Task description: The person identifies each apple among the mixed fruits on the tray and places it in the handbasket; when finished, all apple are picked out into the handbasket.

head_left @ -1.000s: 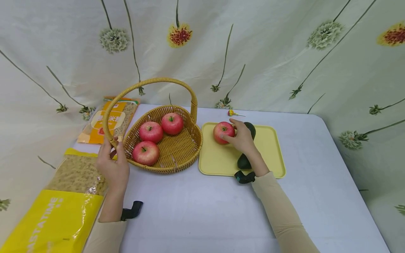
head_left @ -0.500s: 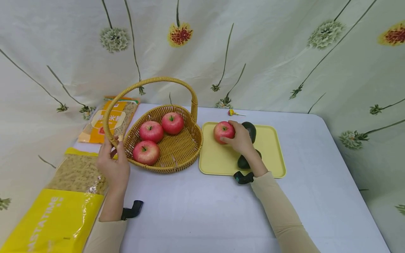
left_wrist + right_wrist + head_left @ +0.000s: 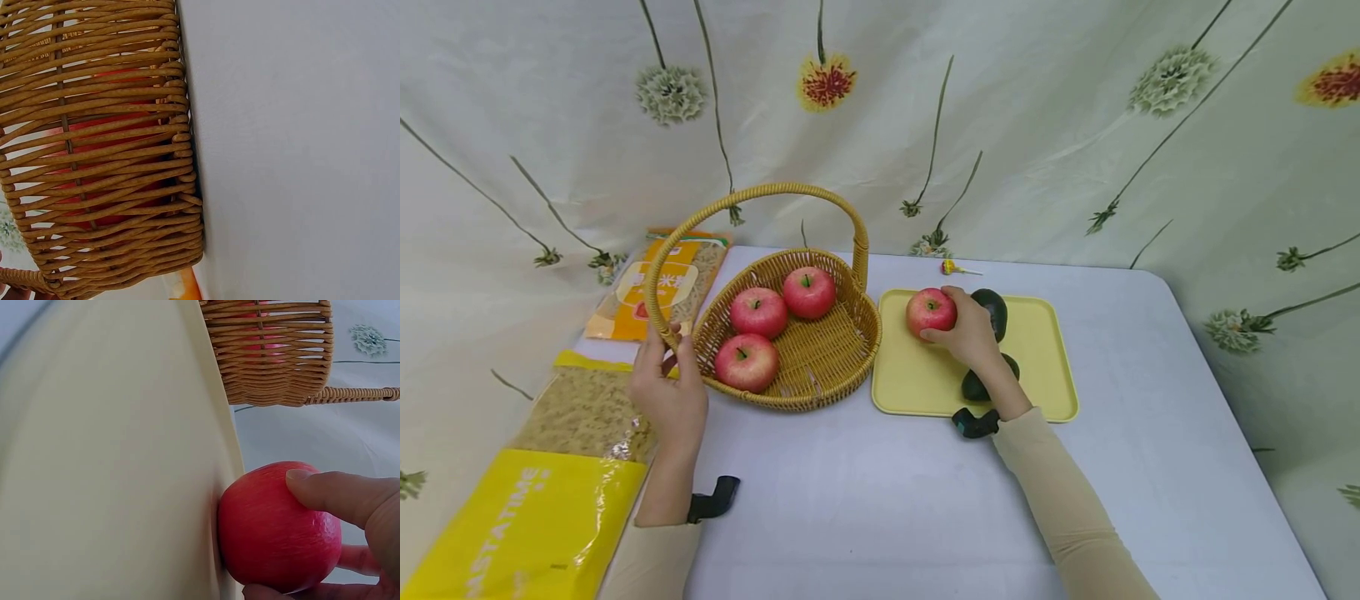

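Note:
My left hand [image 3: 668, 392] grips the foot of the tall handle [image 3: 760, 193] of a woven wicker basket [image 3: 820, 402] at its left side. Three red apples [image 3: 747, 363] sit inside the basket, toward its left and back. Over the yellow tray [image 3: 917, 392], my right hand [image 3: 972, 332] holds another red apple [image 3: 925, 313], thumb on the near side and fingers round the far side. The right wrist view shows this apple [image 3: 275, 531] right at the tray surface, with the thumb pressed on it. Two dark green avocados [image 3: 991, 310] lie on the tray, partly hidden by the right hand and wrist.
A yellow pasta bag [image 3: 550, 483] lies at the left front, with an orange-labelled grain packet [image 3: 662, 287] behind it. A small lollipop [image 3: 951, 267] rests behind the tray. Flower-patterned cloth [image 3: 1037, 125] hangs behind the white table [image 3: 850, 500].
The right hand's fingers have closed in on the apple on the tray, and its wrist has shifted slightly left. The left hand and basket have stayed in place.

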`<action>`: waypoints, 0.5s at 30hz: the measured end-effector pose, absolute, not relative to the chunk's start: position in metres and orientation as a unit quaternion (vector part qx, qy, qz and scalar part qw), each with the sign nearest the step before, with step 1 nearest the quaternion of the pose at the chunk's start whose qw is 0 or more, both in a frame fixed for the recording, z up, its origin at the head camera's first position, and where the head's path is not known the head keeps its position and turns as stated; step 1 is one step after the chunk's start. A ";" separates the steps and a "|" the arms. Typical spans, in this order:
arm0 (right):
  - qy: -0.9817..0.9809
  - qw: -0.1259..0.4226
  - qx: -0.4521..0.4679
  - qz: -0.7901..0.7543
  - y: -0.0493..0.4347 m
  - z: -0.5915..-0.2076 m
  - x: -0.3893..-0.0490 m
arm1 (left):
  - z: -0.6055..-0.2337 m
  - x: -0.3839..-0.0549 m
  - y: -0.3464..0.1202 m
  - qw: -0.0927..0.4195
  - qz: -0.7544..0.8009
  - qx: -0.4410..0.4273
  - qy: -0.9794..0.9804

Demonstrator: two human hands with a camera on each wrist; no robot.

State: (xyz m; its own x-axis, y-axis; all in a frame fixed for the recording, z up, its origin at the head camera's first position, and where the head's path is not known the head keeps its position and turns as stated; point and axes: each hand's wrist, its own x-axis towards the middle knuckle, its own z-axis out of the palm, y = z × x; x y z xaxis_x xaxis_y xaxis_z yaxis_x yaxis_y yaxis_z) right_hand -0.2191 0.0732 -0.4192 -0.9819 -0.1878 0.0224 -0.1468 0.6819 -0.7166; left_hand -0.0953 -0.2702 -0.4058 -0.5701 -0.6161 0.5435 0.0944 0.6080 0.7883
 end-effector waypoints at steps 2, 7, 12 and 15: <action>0.916 0.024 -0.092 -0.389 0.073 -0.419 -0.218 | -0.406 -0.096 -0.270 0.433 -0.411 0.165 -0.785; 0.912 0.016 -0.095 -0.398 0.073 -0.417 -0.217 | -0.405 -0.096 -0.270 0.435 -0.408 0.167 -0.785; 0.910 -0.005 -0.096 -0.404 0.077 -0.410 -0.217 | -0.405 -0.096 -0.270 0.435 -0.405 0.169 -0.786; 0.903 -0.017 -0.097 -0.418 0.081 -0.404 -0.217 | -0.405 -0.096 -0.270 0.435 -0.406 0.170 -0.786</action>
State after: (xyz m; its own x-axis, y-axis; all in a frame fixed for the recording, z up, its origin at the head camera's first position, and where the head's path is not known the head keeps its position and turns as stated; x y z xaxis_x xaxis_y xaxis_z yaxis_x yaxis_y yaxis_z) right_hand -0.2172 0.0812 -0.4042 -0.9805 -0.1614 0.1121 -0.1899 0.6321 -0.7513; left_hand -0.0957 -0.2698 -0.4055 -0.5643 -0.6194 0.5457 0.0858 0.6135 0.7850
